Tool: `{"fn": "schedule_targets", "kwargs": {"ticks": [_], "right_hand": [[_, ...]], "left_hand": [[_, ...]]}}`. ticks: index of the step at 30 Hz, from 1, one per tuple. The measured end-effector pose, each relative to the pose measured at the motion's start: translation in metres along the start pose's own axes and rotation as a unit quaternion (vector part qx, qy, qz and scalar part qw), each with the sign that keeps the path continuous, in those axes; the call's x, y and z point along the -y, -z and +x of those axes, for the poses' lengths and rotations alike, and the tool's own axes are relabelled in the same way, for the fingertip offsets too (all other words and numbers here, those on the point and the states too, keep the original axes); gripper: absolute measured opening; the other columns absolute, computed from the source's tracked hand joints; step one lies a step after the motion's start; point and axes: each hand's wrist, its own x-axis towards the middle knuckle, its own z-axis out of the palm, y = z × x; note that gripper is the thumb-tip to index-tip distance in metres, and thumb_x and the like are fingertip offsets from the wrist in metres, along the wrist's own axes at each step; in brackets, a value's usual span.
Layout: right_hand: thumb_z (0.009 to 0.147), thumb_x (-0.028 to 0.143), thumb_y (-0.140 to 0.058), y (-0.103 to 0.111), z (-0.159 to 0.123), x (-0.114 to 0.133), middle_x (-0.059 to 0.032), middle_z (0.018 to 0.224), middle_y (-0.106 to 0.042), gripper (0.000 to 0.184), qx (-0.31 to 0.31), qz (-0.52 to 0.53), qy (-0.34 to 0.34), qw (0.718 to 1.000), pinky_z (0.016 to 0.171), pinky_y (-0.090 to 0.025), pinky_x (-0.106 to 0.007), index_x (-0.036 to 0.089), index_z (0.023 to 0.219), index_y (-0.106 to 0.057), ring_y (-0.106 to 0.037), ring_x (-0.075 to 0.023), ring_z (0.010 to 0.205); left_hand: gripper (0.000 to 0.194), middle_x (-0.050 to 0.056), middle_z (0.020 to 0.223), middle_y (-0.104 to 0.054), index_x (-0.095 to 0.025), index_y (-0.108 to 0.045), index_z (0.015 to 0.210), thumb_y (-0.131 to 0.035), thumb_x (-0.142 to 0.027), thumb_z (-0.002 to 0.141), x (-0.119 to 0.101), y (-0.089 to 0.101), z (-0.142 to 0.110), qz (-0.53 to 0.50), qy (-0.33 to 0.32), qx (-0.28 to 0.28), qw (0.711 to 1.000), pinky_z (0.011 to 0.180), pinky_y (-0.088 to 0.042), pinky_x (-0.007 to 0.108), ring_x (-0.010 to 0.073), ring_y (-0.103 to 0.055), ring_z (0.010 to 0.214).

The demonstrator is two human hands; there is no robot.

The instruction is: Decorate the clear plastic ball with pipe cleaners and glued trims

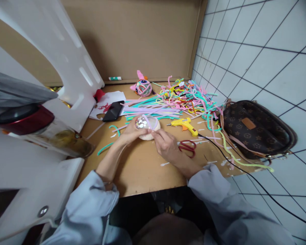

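Observation:
Over the middle of the table I hold a clear plastic ball [140, 122] with a fuzzy white lower part and a lilac pipe cleaner [146, 119] lying across its top. My left hand [131, 132] is wrapped round the ball's left side. The fingertips of my right hand [165, 143] pinch together at its front right, on the end of the lilac pipe cleaner. Right of the ball lies a yellow hot glue gun [185, 125], its nozzle facing my hands. Red-handled scissors [188, 148] rest just beyond my right wrist.
Straight pipe cleaners [153, 111] and a tangled heap [186, 97] lie behind. A decorated pink fish-like ball [143, 87] stands at the back. A black phone [113, 111] rests on paper. A brown handbag [255, 129] sits right, near the glue gun's cable [219, 149]. A lidded bottle [63, 136] is left.

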Motion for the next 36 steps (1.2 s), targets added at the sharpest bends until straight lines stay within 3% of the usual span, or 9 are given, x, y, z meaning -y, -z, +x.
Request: {"fn": "schedule_targets", "kwargs": {"ticks": [13, 23, 27, 30, 36], "right_hand": [[0.096, 0.01, -0.039, 0.0012, 0.0004, -0.0001, -0.0115, 0.097, -0.068, 0.033, -0.011, 0.023, -0.009, 1.0, 0.078, -0.052, -0.028, 0.012, 0.118, -0.064, -0.063, -0.0186, 0.086], [0.09, 0.005, -0.043, -0.0006, -0.0032, -0.0021, -0.0135, 0.098, -0.066, 0.038, 0.008, -0.011, 0.017, 1.0, 0.072, -0.051, -0.032, 0.01, 0.122, -0.063, -0.06, -0.0202, 0.082], [0.09, 0.005, -0.044, 0.0023, -0.0032, -0.0007, -0.0131, 0.099, -0.064, 0.034, 0.008, 0.001, 0.023, 1.0, 0.072, -0.049, -0.031, 0.012, 0.116, -0.065, -0.06, -0.02, 0.083], [0.091, 0.006, -0.045, 0.0049, -0.0027, 0.0002, -0.0112, 0.098, -0.063, 0.026, 0.02, 0.003, 0.012, 1.0, 0.072, -0.046, -0.031, 0.015, 0.1, -0.067, -0.058, -0.019, 0.082], [0.095, 0.019, -0.049, 0.0066, 0.0005, -0.0009, -0.0085, 0.086, -0.061, 0.017, 0.027, -0.026, 0.005, 0.999, 0.069, -0.039, -0.032, 0.017, 0.085, -0.062, -0.053, -0.0207, 0.079]], "left_hand": [[0.083, 0.007, 0.107, -0.065, -0.017, -0.056, 0.121, -0.078, -0.036, 0.044, 0.0018, -0.0005, 0.0017, 0.0, -0.005, -0.009, 1.0, 0.094, -0.048, 0.042, 0.0267, -0.061, 0.1], [0.08, 0.007, 0.107, -0.066, -0.018, -0.057, 0.12, -0.076, -0.037, 0.046, 0.0019, -0.0003, 0.0022, 0.022, -0.006, -0.008, 1.0, 0.094, -0.048, 0.04, 0.0272, -0.061, 0.102], [0.077, 0.006, 0.106, -0.065, -0.017, -0.057, 0.117, -0.076, -0.038, 0.045, 0.0003, -0.001, 0.0013, 0.024, -0.008, -0.019, 1.0, 0.093, -0.047, 0.038, 0.026, -0.06, 0.101], [0.076, 0.005, 0.103, -0.064, -0.018, -0.058, 0.116, -0.076, -0.037, 0.045, -0.0003, -0.0015, 0.0009, 0.02, -0.01, -0.017, 1.0, 0.089, -0.049, 0.037, 0.0247, -0.06, 0.096], [0.08, 0.005, 0.101, -0.064, -0.018, -0.057, 0.118, -0.077, -0.037, 0.043, -0.0013, -0.0022, 0.0004, 0.011, -0.004, -0.02, 1.0, 0.087, -0.049, 0.036, 0.0239, -0.06, 0.094]]}}
